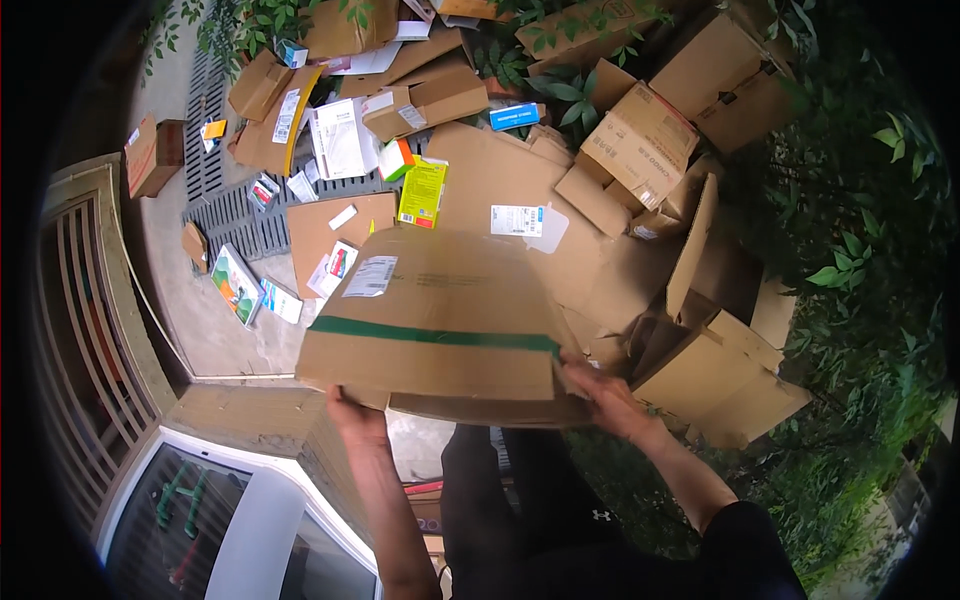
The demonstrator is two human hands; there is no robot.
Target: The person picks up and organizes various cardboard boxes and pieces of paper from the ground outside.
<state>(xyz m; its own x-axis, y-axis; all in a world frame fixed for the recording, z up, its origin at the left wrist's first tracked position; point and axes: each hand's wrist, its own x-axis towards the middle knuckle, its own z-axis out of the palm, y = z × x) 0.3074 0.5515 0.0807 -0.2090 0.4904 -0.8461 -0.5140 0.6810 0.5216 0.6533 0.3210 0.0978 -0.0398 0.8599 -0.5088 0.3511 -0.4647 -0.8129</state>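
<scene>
Between my two hands I hold a large brown cardboard box with a strip of green tape across it and a white printed label on its face. My left hand grips the near left corner, its fingers hidden under the cardboard. On the right side, my right hand grips the near edge close to the end of the tape. Beneath and beyond the box lies a big flattened cardboard sheet bearing another white label.
Small cartons lie ahead, among them a yellow-green box and a blue box. Open cardboard boxes pile up at the right against shrubs. A drain grating crosses the ground; a window stands at lower left.
</scene>
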